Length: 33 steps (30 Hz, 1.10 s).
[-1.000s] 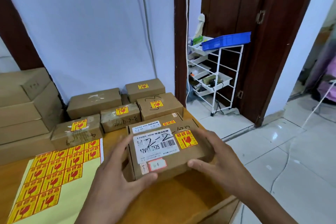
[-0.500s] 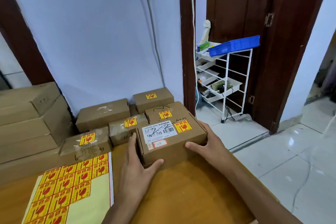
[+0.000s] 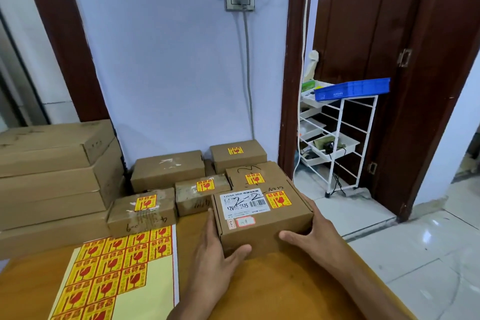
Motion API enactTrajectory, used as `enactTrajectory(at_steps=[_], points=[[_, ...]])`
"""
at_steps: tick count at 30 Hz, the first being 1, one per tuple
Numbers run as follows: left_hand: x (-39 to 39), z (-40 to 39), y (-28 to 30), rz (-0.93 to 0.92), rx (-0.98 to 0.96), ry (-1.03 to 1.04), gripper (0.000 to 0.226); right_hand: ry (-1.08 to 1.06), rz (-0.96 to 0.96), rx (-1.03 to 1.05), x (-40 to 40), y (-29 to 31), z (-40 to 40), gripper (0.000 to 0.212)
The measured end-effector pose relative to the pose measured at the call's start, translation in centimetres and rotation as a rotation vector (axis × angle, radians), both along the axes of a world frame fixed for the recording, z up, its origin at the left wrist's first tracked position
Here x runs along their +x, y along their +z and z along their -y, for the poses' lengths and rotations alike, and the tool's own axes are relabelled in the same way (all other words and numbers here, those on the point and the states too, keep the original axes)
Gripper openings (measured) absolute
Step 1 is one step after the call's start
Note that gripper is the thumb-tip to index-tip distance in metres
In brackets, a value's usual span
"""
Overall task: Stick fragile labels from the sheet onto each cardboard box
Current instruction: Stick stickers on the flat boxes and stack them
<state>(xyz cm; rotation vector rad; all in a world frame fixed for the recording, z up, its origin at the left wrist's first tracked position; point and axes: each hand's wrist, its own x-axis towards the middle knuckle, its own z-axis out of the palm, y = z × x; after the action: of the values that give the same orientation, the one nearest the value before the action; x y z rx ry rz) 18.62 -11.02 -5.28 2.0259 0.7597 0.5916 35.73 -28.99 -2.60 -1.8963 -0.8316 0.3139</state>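
A small cardboard box (image 3: pixel 262 226) rests on the wooden table, with a white barcode label and a yellow-red fragile label (image 3: pixel 278 199) on top. My left hand (image 3: pixel 215 254) grips its left side, thumb on the front face. On the right side my right hand (image 3: pixel 311 231) holds it the same way. The label sheet (image 3: pixel 114 273), yellow with rows of red-and-yellow fragile stickers, lies flat to the left. Behind stand several small boxes (image 3: pixel 205 189) with fragile labels, and one plain box (image 3: pixel 167 170) whose top shows no label.
Large plain cartons (image 3: pixel 54 176) are stacked at the left against the wall. The table's right edge (image 3: pixel 376 275) drops to a tiled floor. A white wire rack (image 3: pixel 337 143) with a blue tray stands in the doorway beyond.
Both hands moved the labelled box away from me and set it down on the table against the other small boxes; the view tilted upward.
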Motion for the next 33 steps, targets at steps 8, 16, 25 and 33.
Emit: enactTrajectory(at_steps=[8, 16, 25, 33], points=[[-1.0, 0.3, 1.2, -0.061, 0.01, -0.026, 0.117, -0.074, 0.036, -0.076, -0.8, 0.4, -0.5, 0.098], [-4.2, -2.7, 6.8, -0.146, 0.012, -0.094, 0.09, -0.093, -0.051, -0.136, -1.2, 1.1, -1.0, 0.119], [-0.3, -20.6, 9.8, -0.484, 0.791, 0.144, 0.068, -0.103, -0.098, -0.191, -0.2, 1.2, -1.5, 0.133], [2.4, -26.6, 7.7, -0.679, 0.652, -0.016, 0.07, -0.107, -0.024, -0.209, 0.4, 0.4, -1.6, 0.121]])
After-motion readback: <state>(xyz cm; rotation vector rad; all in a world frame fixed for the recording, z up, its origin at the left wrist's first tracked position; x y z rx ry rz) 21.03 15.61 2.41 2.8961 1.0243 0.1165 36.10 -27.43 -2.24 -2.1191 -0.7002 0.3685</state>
